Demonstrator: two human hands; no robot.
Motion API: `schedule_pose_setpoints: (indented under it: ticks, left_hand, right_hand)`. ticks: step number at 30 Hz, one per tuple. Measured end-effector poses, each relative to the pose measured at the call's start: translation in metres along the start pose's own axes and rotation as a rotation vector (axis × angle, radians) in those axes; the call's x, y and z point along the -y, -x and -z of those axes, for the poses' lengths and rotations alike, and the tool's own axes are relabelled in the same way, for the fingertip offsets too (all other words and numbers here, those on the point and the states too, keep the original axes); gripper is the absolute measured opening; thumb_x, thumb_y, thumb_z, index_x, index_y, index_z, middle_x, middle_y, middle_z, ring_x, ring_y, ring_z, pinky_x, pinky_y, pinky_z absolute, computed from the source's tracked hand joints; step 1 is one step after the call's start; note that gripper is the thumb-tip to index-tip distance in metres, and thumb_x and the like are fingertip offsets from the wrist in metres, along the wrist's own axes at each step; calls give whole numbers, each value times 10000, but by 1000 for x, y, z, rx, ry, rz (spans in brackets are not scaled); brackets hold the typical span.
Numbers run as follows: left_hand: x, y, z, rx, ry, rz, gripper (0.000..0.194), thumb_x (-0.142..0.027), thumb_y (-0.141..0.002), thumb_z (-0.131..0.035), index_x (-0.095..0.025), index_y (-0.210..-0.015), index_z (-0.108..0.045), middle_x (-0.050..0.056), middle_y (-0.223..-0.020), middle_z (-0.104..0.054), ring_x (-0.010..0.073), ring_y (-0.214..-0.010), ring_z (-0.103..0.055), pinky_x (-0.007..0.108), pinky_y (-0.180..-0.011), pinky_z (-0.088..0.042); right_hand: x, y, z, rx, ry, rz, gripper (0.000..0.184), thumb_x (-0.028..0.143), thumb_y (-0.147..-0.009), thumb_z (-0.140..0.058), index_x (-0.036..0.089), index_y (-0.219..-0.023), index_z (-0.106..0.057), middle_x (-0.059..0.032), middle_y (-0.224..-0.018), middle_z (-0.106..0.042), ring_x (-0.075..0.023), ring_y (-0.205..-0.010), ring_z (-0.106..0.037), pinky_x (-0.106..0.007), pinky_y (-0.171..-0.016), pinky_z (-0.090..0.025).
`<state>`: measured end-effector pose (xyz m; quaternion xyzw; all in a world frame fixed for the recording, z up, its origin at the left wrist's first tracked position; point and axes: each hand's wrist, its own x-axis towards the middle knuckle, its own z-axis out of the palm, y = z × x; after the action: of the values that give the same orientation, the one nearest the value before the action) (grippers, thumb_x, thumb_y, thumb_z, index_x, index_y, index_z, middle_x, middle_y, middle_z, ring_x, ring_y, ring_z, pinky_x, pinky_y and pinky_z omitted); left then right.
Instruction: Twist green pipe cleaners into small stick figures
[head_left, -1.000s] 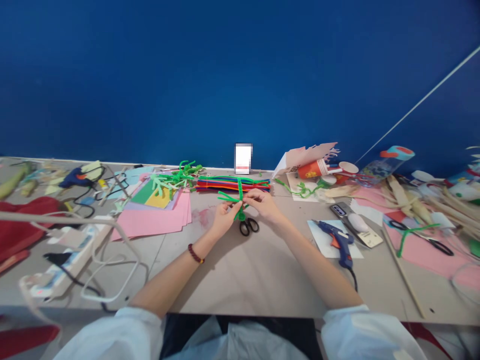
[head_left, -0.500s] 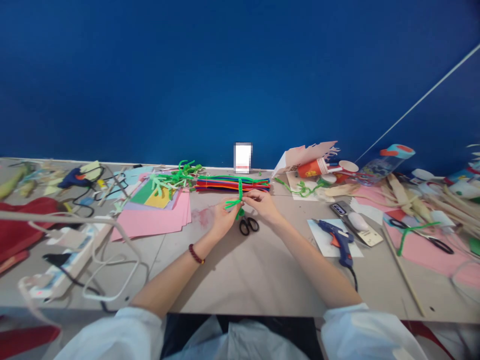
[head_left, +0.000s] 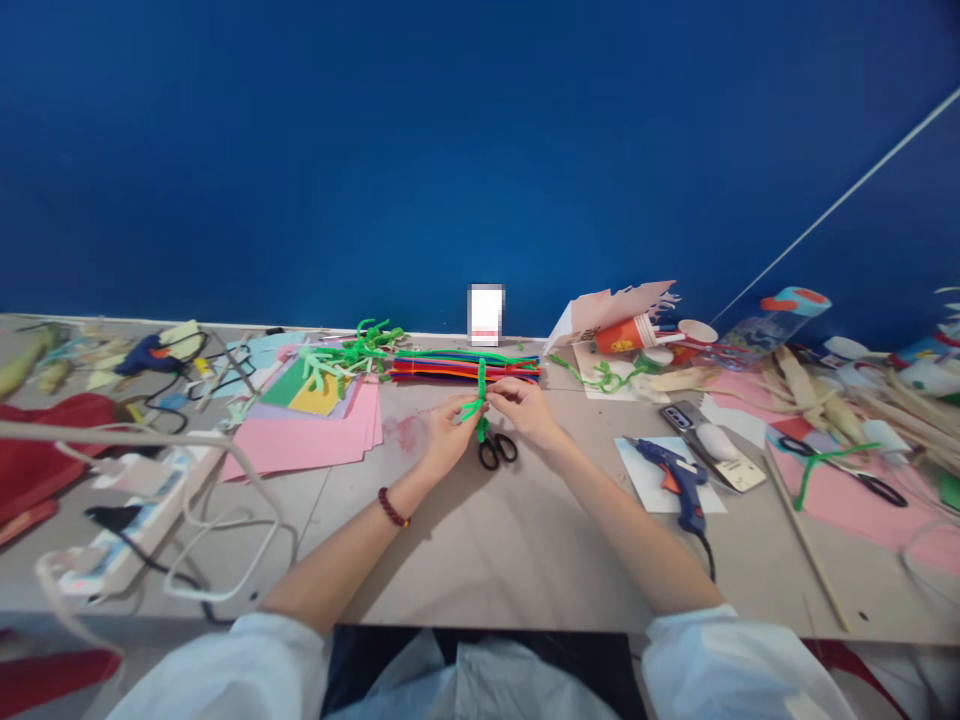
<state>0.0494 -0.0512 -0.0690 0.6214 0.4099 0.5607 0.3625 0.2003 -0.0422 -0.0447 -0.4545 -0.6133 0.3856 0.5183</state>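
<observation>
Between my hands a green pipe cleaner piece (head_left: 481,378) stands up, with short green ends poking out to the left and below. My left hand (head_left: 448,432) pinches it from the left side. From the right, the closed fingertips of my right hand (head_left: 527,410) grip the same green piece near its middle. Just below my fingers lie black-handled scissors (head_left: 499,452), their blades hidden from me. Behind my hands a bundle of coloured pipe cleaners (head_left: 427,370) lies flat on the table.
Left are pink paper sheets (head_left: 300,442), bent green pipe cleaners (head_left: 360,345) and a white power strip (head_left: 142,520) with cables. A blue glue gun (head_left: 679,478), a phone (head_left: 679,418), a wooden stick (head_left: 806,540) and a red paper cup (head_left: 626,335) are on the right.
The short green ends at my left fingers have shifted slightly and show less to the left. Both hands stay in nearly the same place, still gripping the piece.
</observation>
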Motion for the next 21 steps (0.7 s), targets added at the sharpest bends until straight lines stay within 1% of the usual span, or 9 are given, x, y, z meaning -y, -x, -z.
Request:
schedule_pose_setpoints:
  ticks: [4,8,12,16,19,21]
  left_hand:
    - [4,0,-1,2,5,-9,155,-335,-771,-677,-196,-797,-741,77,-857,-718,205,-835,-642,364,-801,-508]
    - [7,0,-1,8,5,-13,178,-347,-789,-659,-187,-784,-737,80,-861,-717,200,-830,-644,356,-782,-513]
    - [3,0,0,19,-8,-39,164,-333,-779,-667,-185,-756,-734,76,-834,-717,200,-831,-639,366,-808,-505]
    - [-2,-1,0,19,3,-48,140,-318,-766,-670,-196,-757,-738,76,-834,-719,202,-820,-642,359,-789,-509]
    - [-1,0,-1,-5,60,28,140,-334,-722,-709,-199,-742,-740,70,-840,-719,197,-828,-643,337,-785,-513]
    - [1,0,-2,-9,104,115,187,-365,-709,-717,-179,-720,-732,61,-769,-709,179,-733,-634,307,-682,-513]
  right_hand:
    - [2,1,0,-17,5,28,152,340,-705,-639,210,-732,-712,-63,-817,-679,-183,-741,-592,-315,-664,-472]
    - [4,2,0,-4,26,33,137,325,-714,-630,208,-726,-701,-55,-804,-677,-176,-727,-587,-307,-654,-470]
    - [5,2,0,-2,25,47,125,303,-717,-619,203,-719,-694,-53,-786,-671,-173,-714,-588,-307,-654,-469]
    - [4,3,-1,-10,37,49,125,295,-721,-609,207,-730,-697,-47,-771,-666,-166,-696,-583,-306,-643,-467]
    - [1,3,-3,-15,44,39,134,313,-725,-613,204,-737,-692,-41,-758,-657,-160,-682,-579,-305,-646,-469]
    - [0,3,-4,-14,38,17,148,337,-735,-621,199,-724,-675,-38,-747,-650,-155,-663,-580,-304,-642,-469]
